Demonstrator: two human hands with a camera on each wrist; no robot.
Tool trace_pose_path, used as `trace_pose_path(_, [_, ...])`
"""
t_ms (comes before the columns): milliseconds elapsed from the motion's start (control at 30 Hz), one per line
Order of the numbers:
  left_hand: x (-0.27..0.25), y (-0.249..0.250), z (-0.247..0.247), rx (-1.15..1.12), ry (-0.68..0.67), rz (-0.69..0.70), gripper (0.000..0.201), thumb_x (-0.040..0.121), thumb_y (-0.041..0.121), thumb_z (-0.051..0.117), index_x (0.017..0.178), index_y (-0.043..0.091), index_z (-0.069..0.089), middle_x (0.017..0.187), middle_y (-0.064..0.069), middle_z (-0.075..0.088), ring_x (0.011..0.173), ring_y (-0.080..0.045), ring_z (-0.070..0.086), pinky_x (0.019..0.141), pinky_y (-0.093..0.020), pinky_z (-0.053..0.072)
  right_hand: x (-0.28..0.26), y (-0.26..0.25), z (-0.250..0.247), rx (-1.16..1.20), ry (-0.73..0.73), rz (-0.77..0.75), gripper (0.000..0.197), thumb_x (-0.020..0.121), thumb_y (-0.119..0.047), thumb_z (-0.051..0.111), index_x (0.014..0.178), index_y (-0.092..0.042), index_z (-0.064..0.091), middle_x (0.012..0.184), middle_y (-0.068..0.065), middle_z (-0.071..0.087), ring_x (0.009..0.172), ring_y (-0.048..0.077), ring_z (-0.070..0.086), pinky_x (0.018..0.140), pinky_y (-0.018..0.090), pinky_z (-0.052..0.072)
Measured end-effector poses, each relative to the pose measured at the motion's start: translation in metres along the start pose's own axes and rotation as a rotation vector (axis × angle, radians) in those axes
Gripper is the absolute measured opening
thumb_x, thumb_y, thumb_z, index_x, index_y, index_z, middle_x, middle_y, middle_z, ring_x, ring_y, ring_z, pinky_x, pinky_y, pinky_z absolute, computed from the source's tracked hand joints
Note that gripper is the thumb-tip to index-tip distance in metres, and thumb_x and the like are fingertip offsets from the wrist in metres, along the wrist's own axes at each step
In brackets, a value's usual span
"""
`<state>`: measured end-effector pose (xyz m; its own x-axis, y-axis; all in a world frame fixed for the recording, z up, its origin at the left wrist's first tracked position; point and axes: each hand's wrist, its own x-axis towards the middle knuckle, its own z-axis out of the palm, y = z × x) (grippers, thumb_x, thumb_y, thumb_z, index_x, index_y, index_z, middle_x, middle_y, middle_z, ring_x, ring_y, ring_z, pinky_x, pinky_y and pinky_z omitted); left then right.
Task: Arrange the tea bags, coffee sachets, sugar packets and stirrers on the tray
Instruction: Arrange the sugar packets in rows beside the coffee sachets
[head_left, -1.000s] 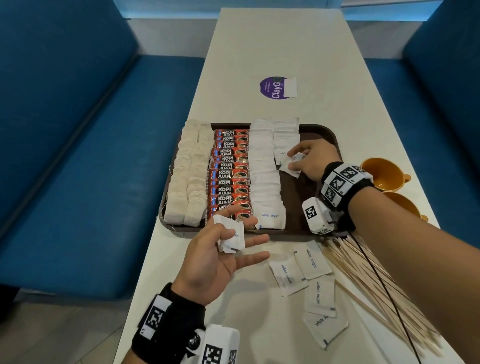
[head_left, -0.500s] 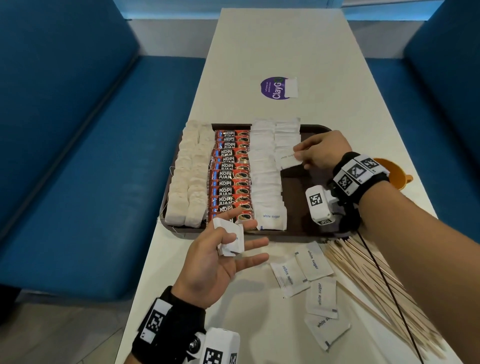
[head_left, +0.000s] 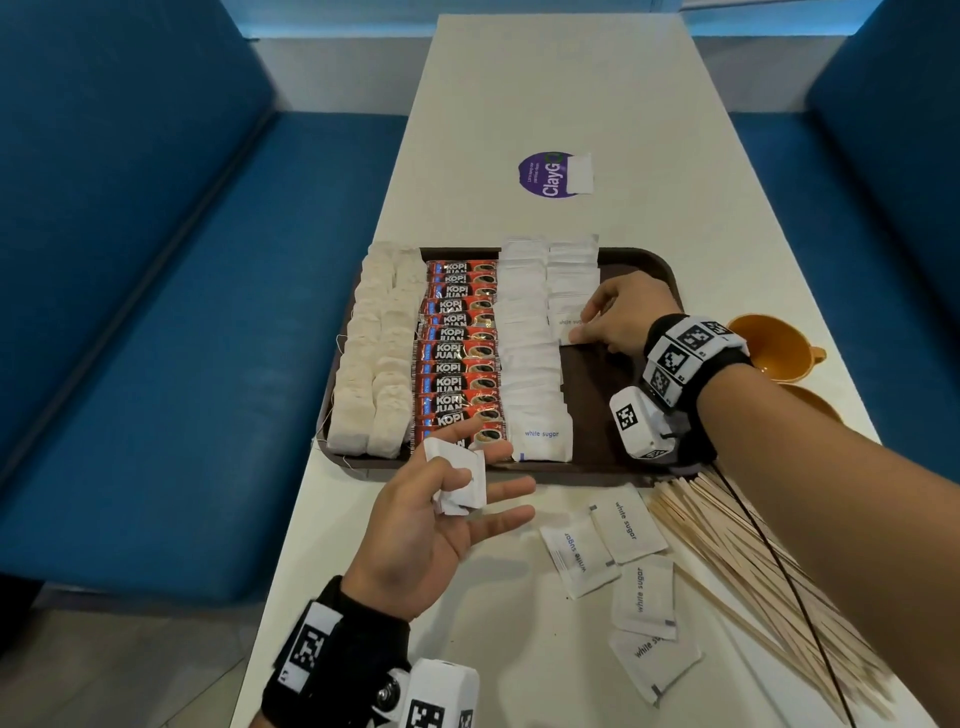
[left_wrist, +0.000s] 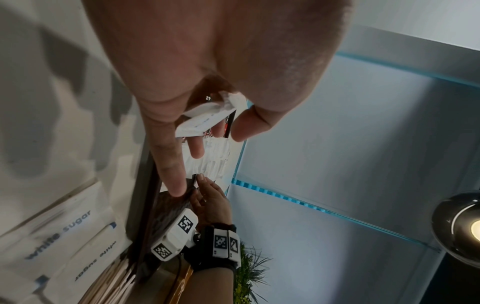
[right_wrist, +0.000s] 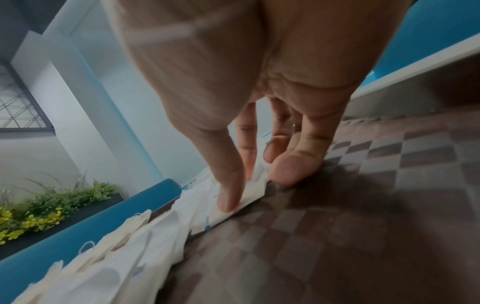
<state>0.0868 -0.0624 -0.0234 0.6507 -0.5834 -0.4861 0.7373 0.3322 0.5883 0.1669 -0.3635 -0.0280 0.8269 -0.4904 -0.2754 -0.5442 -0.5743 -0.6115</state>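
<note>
A long white table (head_left: 571, 93) runs between two blue benches (head_left: 156, 312), carrying a dark brown tray (head_left: 660, 270) at its middle. On the tray, from the person's left to right, lie two rows of pale tea bags (head_left: 374, 364), one overlapping row of red coffee sachets (head_left: 460, 353) and a full row of white sugar packets (head_left: 530, 353), with a second, shorter sugar row (head_left: 571, 275) filling only the far part of the tray. The tray's right side shows bare brown surface. Off the tray, on the near right of the table, a sheaf of wooden stirrers (head_left: 753, 582) fans out, and four loose sugar packets (head_left: 623, 561) marked "white sugar" lie just beside it, partly overlapping. Two orange cups (head_left: 774, 345) sit at the table's right edge, and a round purple sticker (head_left: 548, 174) marks the far part.

The right hand (head_left: 621, 317) reaches over the tray, its grip pinching the near end packet (head_left: 563, 325) of the short sugar row between thumb and fingertips; the right wrist view shows the fingertips (right_wrist: 228, 201) pressed onto that packet where it meets the tray floor. The left hand (head_left: 431, 525) hovers palm up above the tray's near edge, its grip holding a small bunch of spare sugar packets (head_left: 457, 480), with the index finger curled over them, the thumb extended toward the tray and the other fingers spread straight.
</note>
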Motion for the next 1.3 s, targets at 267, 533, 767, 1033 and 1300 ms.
trace_pose_path(267, [0.001, 0.001, -0.001, 0.026, 0.016, 0.036, 0.052, 0.089, -0.007, 0.038, 0.135, 0.006, 0.058, 0.128, -0.028, 0.065, 0.112, -0.053, 0.066, 0.097, -0.064, 0.053, -0.003, -0.002, -0.006, -0.003, 0.070, 0.008, 0.029, 0.078, -0.038, 0.088, 0.080, -0.014, 0.072, 0.076, -0.001, 0.072, 0.066, 0.012, 0.063, 0.069, 0.028, 0.052])
trace_pose_path(533, [-0.004, -0.001, 0.007, 0.142, 0.011, 0.095, 0.058, 0.095, -0.017, 0.027, 0.140, 0.006, 0.054, 0.131, -0.022, 0.067, 0.122, -0.039, 0.065, 0.104, -0.055, 0.051, -0.074, -0.016, -0.028, 0.122, 0.091, -0.121, 0.014, 0.088, -0.031, 0.078, 0.087, -0.018, 0.073, 0.080, -0.003, 0.069, 0.071, 0.008, 0.059, 0.066, 0.024, 0.046])
trace_pose_path(767, [-0.022, -0.006, 0.027, 0.270, -0.065, 0.163, 0.035, 0.101, -0.009, 0.045, 0.132, 0.000, 0.059, 0.123, -0.027, 0.069, 0.112, -0.041, 0.070, 0.096, -0.047, 0.058, -0.179, -0.023, -0.018, 0.413, -0.113, -0.260, 0.017, 0.087, -0.036, 0.079, 0.101, -0.027, 0.072, 0.095, 0.005, 0.073, 0.082, 0.024, 0.070, 0.072, 0.034, 0.062])
trace_pose_path(1033, [-0.037, -0.013, 0.037, 0.419, -0.059, 0.207, 0.025, 0.096, 0.006, 0.063, 0.119, 0.002, 0.069, 0.107, -0.023, 0.075, 0.085, -0.037, 0.074, 0.075, -0.035, 0.062, -0.219, 0.003, -0.006, 0.615, -0.209, -0.251, 0.014, 0.088, -0.018, 0.079, 0.102, -0.017, 0.079, 0.084, 0.010, 0.075, 0.070, 0.016, 0.066, 0.065, 0.029, 0.058])
trace_pose_path(1300, [-0.032, -0.019, 0.039, 0.351, 0.028, 0.277, 0.030, 0.077, 0.016, 0.081, 0.103, 0.007, 0.071, 0.099, -0.017, 0.073, 0.084, -0.027, 0.061, 0.076, -0.034, 0.052, -0.239, 0.008, 0.003, 0.708, -0.337, -0.199, 0.036, 0.080, -0.003, 0.084, 0.112, -0.009, 0.070, 0.091, 0.017, 0.077, 0.071, 0.027, 0.069, 0.067, 0.039, 0.061])
